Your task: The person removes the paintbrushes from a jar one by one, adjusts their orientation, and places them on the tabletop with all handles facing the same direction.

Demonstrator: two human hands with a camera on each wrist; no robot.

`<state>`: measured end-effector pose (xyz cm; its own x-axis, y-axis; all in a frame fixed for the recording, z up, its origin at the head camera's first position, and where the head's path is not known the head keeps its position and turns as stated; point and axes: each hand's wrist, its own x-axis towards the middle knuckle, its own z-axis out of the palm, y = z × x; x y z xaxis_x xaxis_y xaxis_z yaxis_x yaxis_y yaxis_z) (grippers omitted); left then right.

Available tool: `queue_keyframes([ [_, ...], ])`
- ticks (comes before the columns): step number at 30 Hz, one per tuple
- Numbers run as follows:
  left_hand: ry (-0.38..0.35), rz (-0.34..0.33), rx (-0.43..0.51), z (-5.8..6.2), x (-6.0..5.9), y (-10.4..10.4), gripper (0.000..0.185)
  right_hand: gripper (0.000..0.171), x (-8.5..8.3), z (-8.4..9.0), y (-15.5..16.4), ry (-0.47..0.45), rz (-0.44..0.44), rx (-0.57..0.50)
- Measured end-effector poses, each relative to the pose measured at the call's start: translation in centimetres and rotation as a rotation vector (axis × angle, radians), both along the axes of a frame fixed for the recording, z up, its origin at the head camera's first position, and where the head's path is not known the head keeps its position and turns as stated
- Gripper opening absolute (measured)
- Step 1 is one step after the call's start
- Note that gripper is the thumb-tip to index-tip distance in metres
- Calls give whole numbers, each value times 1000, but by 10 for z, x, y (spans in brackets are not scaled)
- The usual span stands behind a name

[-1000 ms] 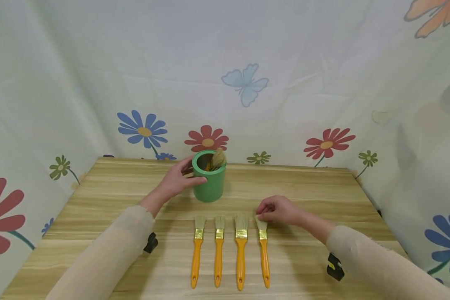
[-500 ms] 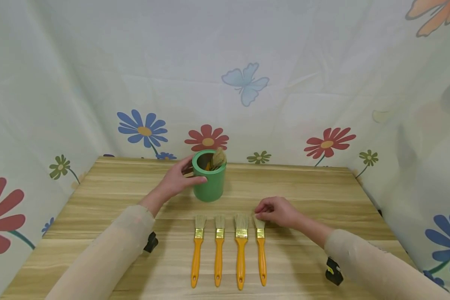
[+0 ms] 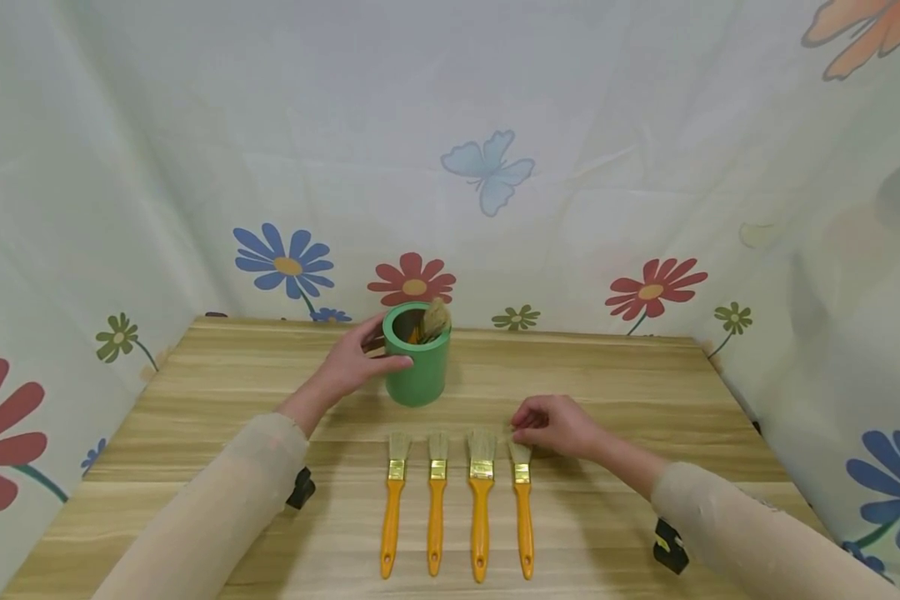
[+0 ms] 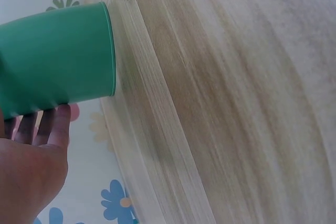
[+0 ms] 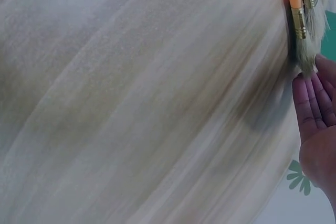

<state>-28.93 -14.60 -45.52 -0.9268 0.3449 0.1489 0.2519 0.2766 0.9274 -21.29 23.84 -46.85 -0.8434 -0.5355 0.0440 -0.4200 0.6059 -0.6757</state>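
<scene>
My left hand (image 3: 348, 362) grips a green can (image 3: 417, 375), thumb across its front and fingers behind. Inside the can stands at least one paintbrush (image 3: 437, 317), its bristles poking above the right of the rim. Four-fingered contact on the can's wall shows in the left wrist view, at my hand (image 4: 39, 163). The right hand (image 3: 558, 427) pinches the bristle tip of the rightmost paintbrush (image 3: 524, 521), which lies on the table, orange handle toward me. In the right wrist view, thumb and fingertips meet at those bristles (image 5: 306, 59).
Left of that brush, more orange-handled paintbrushes lie in a row: a wide one (image 3: 480, 525), a narrow one (image 3: 437, 525) and another at the left end (image 3: 391, 525). The wooden table (image 3: 607, 367) ends at a flowered cloth backdrop (image 3: 570, 225).
The rightmost paintbrush has shifted slightly left, closer to the wide one, with my right hand at its bristles. My left hand and the can hold their place.
</scene>
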Motion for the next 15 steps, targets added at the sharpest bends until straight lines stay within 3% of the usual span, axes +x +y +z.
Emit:
queue_keyframes([
  [8, 18, 21, 16, -3, 1, 1, 87, 11, -5, 9, -2, 17, -13, 1],
  [15, 26, 70, 40, -4, 7, 4, 90, 14, -13, 19, -7, 90, -24, -18],
])
